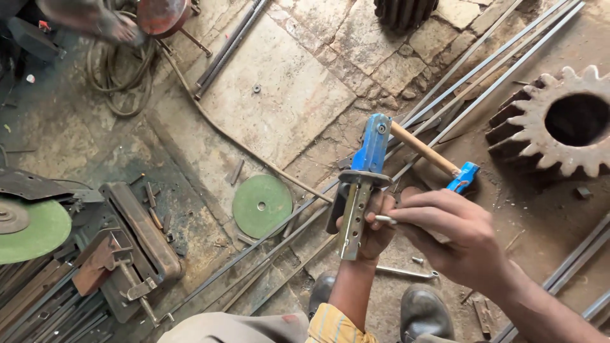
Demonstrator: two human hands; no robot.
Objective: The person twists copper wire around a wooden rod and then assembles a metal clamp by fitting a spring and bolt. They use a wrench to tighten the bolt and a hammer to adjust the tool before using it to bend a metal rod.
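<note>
My left hand (375,234) grips a metal part (359,190) made of a perforated grey channel and a blue painted upper piece, held upright over the floor. My right hand (454,235) pinches a small white stick (385,220), like chalk, with its tip against the grey channel. Just beyond the part lies a hammer (438,160) with a wooden handle and blue head. My two dark shoes (419,311) show below the hands.
Long steel rods (483,82) run diagonally across the stone floor. A green cutting disc (262,206) lies flat left of the hands. A chop saw with a green disc (28,230) sits at far left, a large rusty gear (559,124) at right, coiled hose (121,76) top left.
</note>
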